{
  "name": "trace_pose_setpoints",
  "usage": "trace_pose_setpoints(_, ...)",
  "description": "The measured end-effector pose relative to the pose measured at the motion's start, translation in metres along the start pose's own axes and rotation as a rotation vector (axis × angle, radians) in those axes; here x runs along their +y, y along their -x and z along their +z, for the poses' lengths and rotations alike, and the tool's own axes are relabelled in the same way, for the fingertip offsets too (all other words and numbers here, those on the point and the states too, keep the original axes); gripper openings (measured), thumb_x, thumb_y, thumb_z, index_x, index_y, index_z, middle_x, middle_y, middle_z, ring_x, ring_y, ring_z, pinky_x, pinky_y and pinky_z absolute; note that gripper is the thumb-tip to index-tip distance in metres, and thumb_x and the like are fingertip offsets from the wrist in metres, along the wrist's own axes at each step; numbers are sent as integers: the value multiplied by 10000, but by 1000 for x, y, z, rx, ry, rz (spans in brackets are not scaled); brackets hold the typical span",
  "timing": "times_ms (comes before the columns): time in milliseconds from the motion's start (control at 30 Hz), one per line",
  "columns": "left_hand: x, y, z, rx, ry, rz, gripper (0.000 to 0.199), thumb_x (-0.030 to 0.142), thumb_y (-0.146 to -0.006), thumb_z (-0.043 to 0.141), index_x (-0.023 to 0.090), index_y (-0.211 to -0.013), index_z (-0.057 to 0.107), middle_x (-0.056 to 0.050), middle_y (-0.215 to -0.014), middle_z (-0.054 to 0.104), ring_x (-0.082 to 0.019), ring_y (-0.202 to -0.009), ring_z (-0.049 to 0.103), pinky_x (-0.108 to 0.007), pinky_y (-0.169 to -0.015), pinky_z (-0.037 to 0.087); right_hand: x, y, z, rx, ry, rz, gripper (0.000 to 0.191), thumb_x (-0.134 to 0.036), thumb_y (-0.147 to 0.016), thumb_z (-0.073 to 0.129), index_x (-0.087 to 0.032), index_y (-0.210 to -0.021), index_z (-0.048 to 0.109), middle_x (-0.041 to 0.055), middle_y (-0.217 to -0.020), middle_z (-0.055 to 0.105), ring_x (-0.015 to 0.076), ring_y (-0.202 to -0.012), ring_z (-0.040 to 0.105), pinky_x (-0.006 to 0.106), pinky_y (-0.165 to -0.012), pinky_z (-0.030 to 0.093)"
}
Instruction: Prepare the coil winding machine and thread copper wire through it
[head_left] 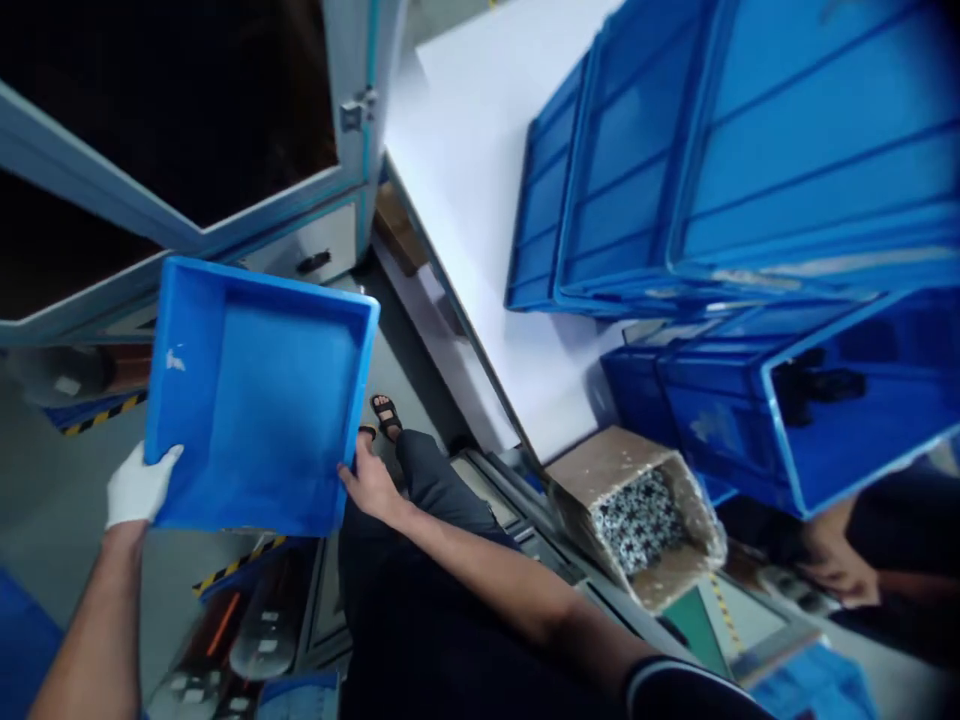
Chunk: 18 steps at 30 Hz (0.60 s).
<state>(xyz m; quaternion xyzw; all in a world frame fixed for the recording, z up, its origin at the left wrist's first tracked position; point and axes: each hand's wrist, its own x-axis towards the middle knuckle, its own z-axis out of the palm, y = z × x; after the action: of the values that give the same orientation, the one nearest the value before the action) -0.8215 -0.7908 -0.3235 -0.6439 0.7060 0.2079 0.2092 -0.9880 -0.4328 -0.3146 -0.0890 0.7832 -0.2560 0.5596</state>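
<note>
An empty blue plastic bin [281, 400] is held between both hands, its open side facing up toward the camera. My left hand [140, 486], in a white glove, grips the bin's left wall near the lower corner, with the thumb over the rim. My right hand [373, 483], bare, clasps the right wall near the lower right corner, thumb on the rim. Below the bin are the floor, my legs and sandalled feet.
Stacked blue bins [630, 170] stand on a white table [465, 130] at the right. A cardboard box [600, 465] holds many small metallic parts. Another person's hand [844, 570] shows at the lower right. A framed machine [262, 225] is at the upper left.
</note>
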Motion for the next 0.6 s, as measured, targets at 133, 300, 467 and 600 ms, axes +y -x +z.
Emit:
trace_pose_setpoints(133,13,-9,-3,-13,-136,-3,467,642,-799,705,336,-1152,711,-15,-1344,811,-367,-1350,715,-525,-1173,566,-4,-2,6,-5,30,-40,527,-404,-1053,545,-111,-1487,484,148,-1000,789,293,-856,740,421,-847,595)
trace_pose_setpoints(300,23,9,-6,-24,-271,-40,480,731,-825,626,333,-1093,654,-20,-1412,783,-373,-1401,692,-526,-1198,559,7,8,16,-59,55,-54,669,-423,-1036,561,-1,-1543,447,233,-1074,801,347,-879,769,474,-863,624)
trace_pose_setpoints(467,14,19,5,84,-234,-61,404,684,-775,656,314,-917,580,-7,-1131,837,-413,-1302,741,-574,-1130,607,14,9,14,-90,-11,-97,594,-411,-1035,605,-58,-1499,491,192,-1077,802,344,-904,767,455,-845,607)
trace_pose_setpoints(600,19,14,12,109,-147,-49,325,555,-712,716,310,-893,603,25,-959,818,-381,-1218,772,-552,-1112,620,13,-2,-5,-74,-66,-69,509,-409,-1038,638,-115,-1438,526,109,-957,791,302,-861,758,382,-779,559)
